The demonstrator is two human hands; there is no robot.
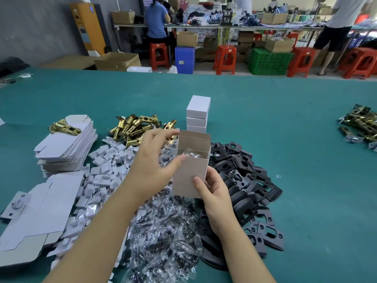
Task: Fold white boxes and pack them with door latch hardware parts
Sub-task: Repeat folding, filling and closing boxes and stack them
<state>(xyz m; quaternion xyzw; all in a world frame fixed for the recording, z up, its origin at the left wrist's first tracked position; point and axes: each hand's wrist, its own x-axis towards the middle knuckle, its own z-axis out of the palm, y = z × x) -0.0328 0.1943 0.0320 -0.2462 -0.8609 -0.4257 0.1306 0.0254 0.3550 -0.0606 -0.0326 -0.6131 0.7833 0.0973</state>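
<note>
My right hand (214, 193) grips an open white box (188, 174) from below, its lid flap standing up. A small clear bag of screws (190, 154) lies inside the box near the top. My left hand (155, 158) hovers at the box's left edge with fingers spread and thumb touching the rim. Three closed white boxes (197, 113) are stacked just behind. Brass latches (136, 125) lie in a heap to the left of that stack.
Flat box blanks (67, 144) are stacked at left on the green table (285, 119), with white cardboard inserts (106, 172) beside them. Bagged screws (163, 231) pile in front, black strike plates (248, 190) at right. More latches (361, 125) lie far right.
</note>
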